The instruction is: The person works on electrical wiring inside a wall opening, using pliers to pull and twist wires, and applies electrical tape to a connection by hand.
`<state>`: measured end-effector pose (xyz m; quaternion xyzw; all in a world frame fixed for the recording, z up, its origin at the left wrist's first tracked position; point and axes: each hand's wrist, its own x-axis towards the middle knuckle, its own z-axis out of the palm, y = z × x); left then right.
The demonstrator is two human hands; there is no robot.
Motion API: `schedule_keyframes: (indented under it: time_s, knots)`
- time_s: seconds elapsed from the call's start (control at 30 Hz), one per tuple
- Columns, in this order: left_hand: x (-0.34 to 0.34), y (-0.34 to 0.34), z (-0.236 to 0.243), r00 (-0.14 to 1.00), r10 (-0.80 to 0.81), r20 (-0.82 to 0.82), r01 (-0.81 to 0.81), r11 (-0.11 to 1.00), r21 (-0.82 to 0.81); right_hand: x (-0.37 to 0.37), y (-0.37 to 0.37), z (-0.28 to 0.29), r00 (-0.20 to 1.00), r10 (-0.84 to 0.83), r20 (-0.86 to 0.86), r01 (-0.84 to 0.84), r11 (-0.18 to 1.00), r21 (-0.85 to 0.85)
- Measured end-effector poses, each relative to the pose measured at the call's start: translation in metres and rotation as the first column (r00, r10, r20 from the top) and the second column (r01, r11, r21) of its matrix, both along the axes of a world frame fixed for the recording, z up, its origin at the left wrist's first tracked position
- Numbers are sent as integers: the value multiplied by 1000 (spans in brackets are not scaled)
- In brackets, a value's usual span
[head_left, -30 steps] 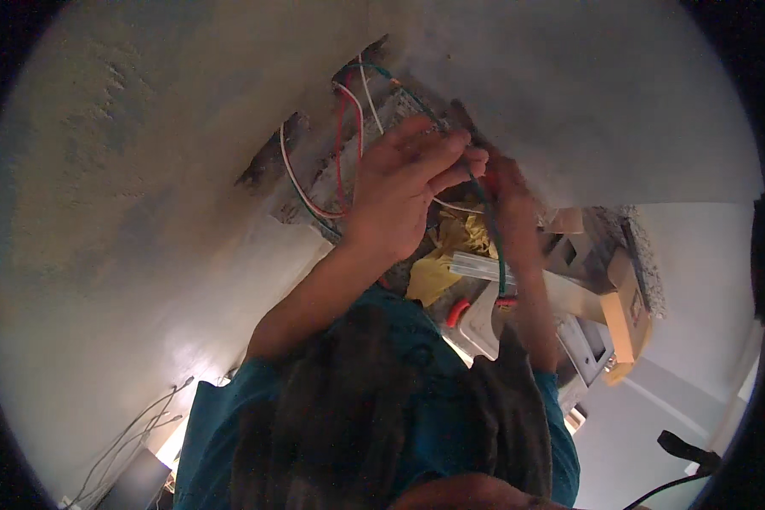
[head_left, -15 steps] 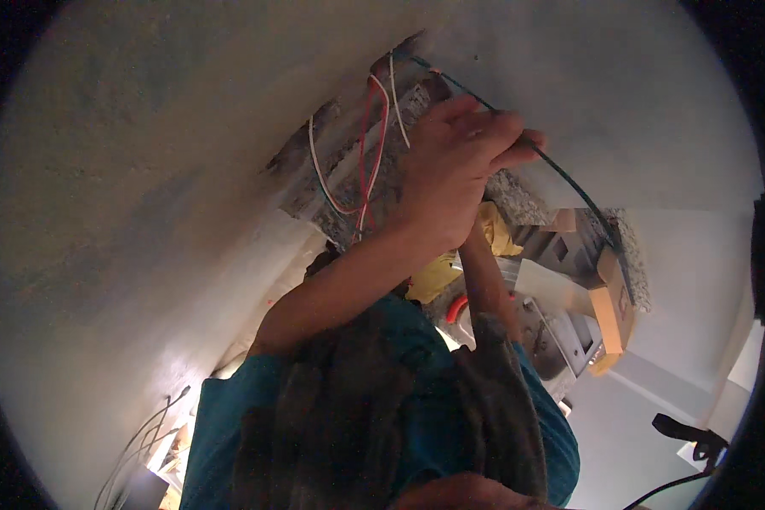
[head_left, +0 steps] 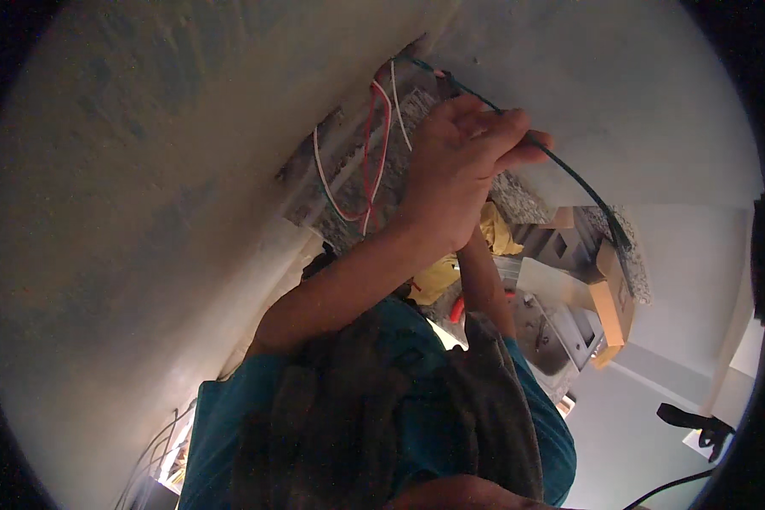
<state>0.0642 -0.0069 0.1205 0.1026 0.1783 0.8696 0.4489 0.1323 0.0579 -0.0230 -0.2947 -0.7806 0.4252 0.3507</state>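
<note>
Pinching the green wire [head_left: 569,169] between its fingertips, the left hand [head_left: 453,174] grips it partway along the length that shows. The right forearm [head_left: 487,285] rises below the green wire and goes out of sight behind the left wrist; the right hand is hidden there, so I cannot tell whether it is grasping anything. The green wire runs from a broken slot [head_left: 414,45] in the wall at its upper end, past the left hand, and arcs down to the right.

Handling it well probably calls for a light but sure pinch, a wide curve so the wire does not kink, and care that its upper part does not scrape on the slot's rough edge. A red wire [head_left: 366,144] and a white wire [head_left: 319,166] hang in loops left of the green wire, and are best kept clear of the fingers.

Farther off, below the green wire, containers crowd the counter [head_left: 640,276]. A crumpled yellow bag [head_left: 438,280] lies below and left of the wire's drooping part, its contents hidden. A grey basin [head_left: 557,359], below that part, holds small things too dim to name. A cardboard box [head_left: 610,310] sits beneath the wire's lower end; its inside does not show.
</note>
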Motion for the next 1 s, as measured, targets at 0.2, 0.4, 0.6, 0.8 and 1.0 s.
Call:
schedule_keyframes:
  time_s: [0.2, 0.4, 0.6, 0.8, 1.0]
  knots:
    - [-2, 1, 0, 999, -37, -19, 36, 999, -18, -2, 3, -1, 1000, -4, -4, 4, 1000, 9]
    - [-2, 0, 1, 999, -33, -9, 33, 998, -54, -5, 2, -2, 1000, 3, -14, -3, 1000, 11]
    - [0, 3, -3, 998, -54, -22, 53, 998, -18, -3, 3, 1, 1000, 13, -14, -13, 1000, 23]
    - [3, 10, -9, 1000, -15, -13, 15, 999, -34, 0, 3, 5, 998, 52, -16, -52, 998, 41]
    - [13, 7, -9, 1000, 16, -7, -16, 999, -40, 16, 4, 12, 999, 46, -15, -45, 996, 82]
